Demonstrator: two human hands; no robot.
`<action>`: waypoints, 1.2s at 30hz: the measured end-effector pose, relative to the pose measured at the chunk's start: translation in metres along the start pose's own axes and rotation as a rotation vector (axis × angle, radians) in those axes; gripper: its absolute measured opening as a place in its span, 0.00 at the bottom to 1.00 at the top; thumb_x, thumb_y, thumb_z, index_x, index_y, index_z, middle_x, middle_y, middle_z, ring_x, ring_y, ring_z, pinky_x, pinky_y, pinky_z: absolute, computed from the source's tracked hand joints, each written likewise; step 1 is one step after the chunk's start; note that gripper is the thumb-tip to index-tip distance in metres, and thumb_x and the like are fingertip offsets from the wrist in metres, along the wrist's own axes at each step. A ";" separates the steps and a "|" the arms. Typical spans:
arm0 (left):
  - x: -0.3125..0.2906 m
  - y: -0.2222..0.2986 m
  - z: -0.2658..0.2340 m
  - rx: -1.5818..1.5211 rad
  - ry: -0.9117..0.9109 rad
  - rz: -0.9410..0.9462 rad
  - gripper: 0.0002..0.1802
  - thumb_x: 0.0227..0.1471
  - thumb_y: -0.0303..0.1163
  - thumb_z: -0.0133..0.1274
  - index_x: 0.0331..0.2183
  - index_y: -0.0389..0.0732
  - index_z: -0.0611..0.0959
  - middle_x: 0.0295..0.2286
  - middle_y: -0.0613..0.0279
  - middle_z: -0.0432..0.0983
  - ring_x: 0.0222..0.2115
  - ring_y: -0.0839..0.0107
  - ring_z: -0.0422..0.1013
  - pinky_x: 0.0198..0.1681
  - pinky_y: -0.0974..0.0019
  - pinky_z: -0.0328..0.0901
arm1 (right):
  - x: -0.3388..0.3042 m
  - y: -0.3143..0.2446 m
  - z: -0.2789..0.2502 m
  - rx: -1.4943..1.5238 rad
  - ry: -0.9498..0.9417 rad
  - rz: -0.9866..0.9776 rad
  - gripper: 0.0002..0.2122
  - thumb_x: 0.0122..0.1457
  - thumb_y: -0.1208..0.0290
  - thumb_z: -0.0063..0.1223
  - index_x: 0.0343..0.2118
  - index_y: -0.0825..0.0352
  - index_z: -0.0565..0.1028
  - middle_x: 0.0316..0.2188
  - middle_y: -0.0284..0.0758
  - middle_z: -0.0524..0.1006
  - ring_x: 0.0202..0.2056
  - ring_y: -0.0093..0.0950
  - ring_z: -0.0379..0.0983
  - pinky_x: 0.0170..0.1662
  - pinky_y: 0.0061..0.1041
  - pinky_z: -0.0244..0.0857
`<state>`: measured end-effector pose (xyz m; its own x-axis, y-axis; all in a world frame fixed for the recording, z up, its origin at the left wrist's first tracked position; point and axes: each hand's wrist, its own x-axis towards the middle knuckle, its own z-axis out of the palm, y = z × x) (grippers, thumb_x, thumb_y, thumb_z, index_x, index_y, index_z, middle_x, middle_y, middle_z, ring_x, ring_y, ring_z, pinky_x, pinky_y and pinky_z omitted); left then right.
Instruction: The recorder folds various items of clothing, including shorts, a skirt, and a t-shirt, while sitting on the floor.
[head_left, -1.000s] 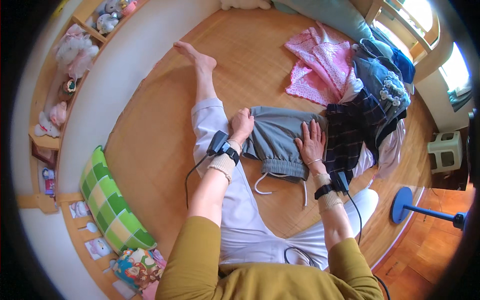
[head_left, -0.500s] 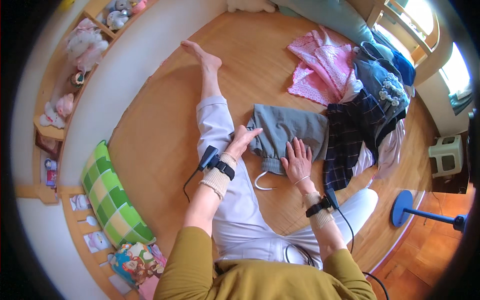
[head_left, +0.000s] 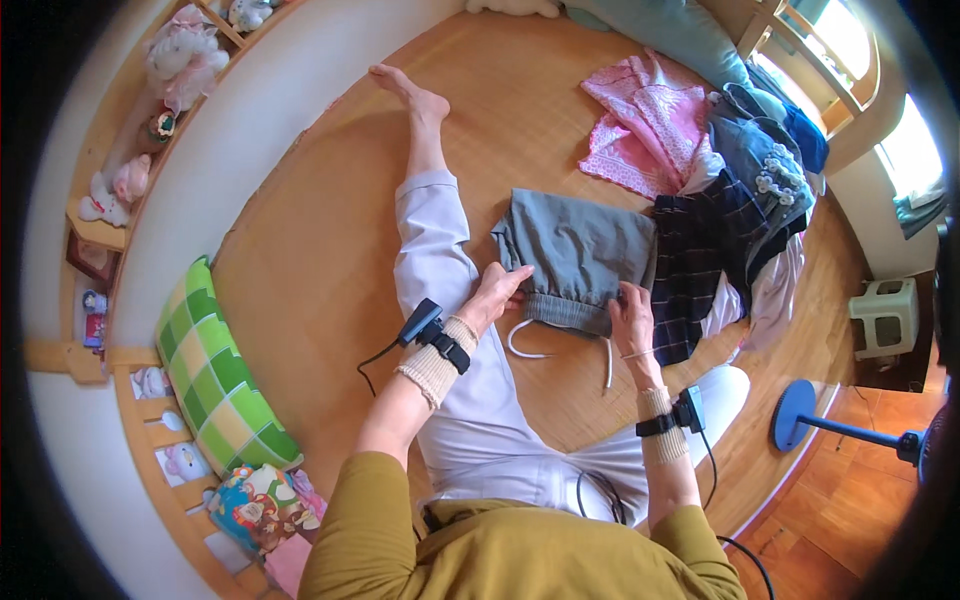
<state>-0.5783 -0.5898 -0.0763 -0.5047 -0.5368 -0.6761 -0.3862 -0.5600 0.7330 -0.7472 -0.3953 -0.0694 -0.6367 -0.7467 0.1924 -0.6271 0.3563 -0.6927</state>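
Fingers of the left hand (head_left: 492, 292) and right hand (head_left: 632, 322) pinch the grey drawstring garment (head_left: 580, 240) between them, near its waistband (head_left: 566, 313); far left of the fingers, a wooden shelf (head_left: 97, 233) holds plush toys (head_left: 131, 178) (one pink)

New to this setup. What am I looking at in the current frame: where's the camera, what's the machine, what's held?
No robot here: a person works with two bare hands. The fisheye camera sits on their head looking down, so picture left is their left and straight edges bend near the rim. A small dark device with a cable is strapped to each wrist.

The person sits on a tan mat, legs apart. Between the hands lies a grey garment with a gathered waistband and white drawstring. The left hand grips its left edge near the waistband; the right hand appears to pinch the opposite edge.

Beyond, toward the right, lie a pink patterned cloth and a dark checked garment.
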 end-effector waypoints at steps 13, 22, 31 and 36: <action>-0.072 -0.009 0.072 1.146 0.088 1.057 0.33 0.28 0.41 0.65 0.38 0.39 0.70 0.36 0.56 0.63 0.41 0.58 0.60 0.44 0.57 0.56 | -0.028 0.028 -0.001 0.569 -0.305 0.688 0.18 0.53 0.64 0.52 0.41 0.73 0.70 0.27 0.33 0.75 0.24 0.19 0.70 0.24 0.17 0.64; -0.008 -0.021 0.075 0.924 0.050 0.986 0.13 0.39 0.31 0.53 0.32 0.41 0.79 0.30 0.57 0.73 0.33 0.58 0.67 0.38 0.63 0.63 | -0.042 0.049 -0.005 0.123 -0.124 0.185 0.12 0.51 0.68 0.53 0.37 0.66 0.72 0.26 0.38 0.73 0.27 0.32 0.72 0.29 0.28 0.67; 0.012 0.032 0.044 -0.326 -0.227 0.331 0.12 0.50 0.31 0.46 0.37 0.36 0.76 0.31 0.66 0.73 0.29 0.76 0.69 0.36 0.70 0.65 | -0.047 0.019 -0.006 -0.083 -0.264 0.241 0.07 0.45 0.71 0.53 0.26 0.67 0.69 0.28 0.44 0.69 0.31 0.44 0.70 0.32 0.39 0.65; 0.019 0.033 0.032 -0.445 -0.259 0.263 0.12 0.50 0.30 0.47 0.37 0.35 0.75 0.31 0.63 0.74 0.31 0.73 0.71 0.37 0.70 0.66 | -0.022 -0.034 -0.006 -0.150 -0.077 0.102 0.09 0.43 0.73 0.55 0.29 0.64 0.70 0.31 0.41 0.68 0.36 0.41 0.68 0.35 0.37 0.64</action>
<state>-0.6251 -0.5988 -0.0622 -0.7341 -0.5535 -0.3934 0.1121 -0.6701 0.7337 -0.7142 -0.3877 -0.0461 -0.6677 -0.7412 0.0692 -0.6249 0.5075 -0.5932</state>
